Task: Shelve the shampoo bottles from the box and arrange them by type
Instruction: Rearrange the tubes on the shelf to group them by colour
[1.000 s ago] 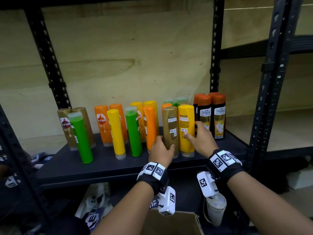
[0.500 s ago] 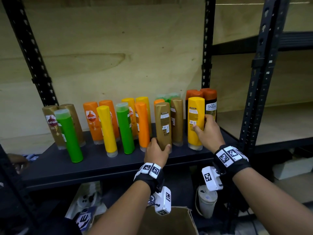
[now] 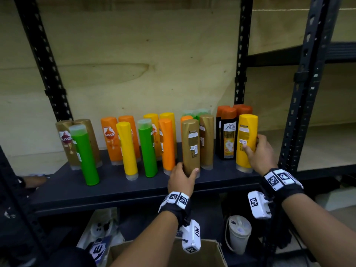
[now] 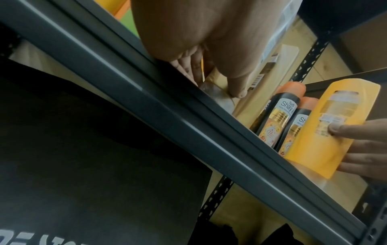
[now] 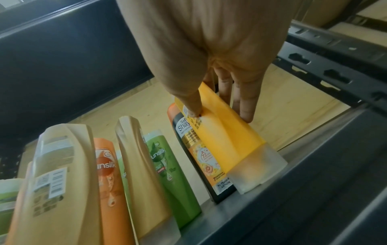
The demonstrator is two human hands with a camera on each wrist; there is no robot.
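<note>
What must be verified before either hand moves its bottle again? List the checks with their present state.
1. Left hand grips the gold plastic bottle near its base: ok.
2. Right hand grips the yellow plastic bottle: ok.
3. Yellow bottle upright: not ok, tilted in the right wrist view.
4. Yellow bottle with its type: not ok, beside the black orange-capped bottles.
5. Gold bottle seated flat on the dark metal shelf: cannot tell.

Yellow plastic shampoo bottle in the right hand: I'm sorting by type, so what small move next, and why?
Probably carry the yellow plastic shampoo bottle left toward the other yellow bottles. The right hand grips it beside the black orange-capped Shayla bottles, a different type.
</note>
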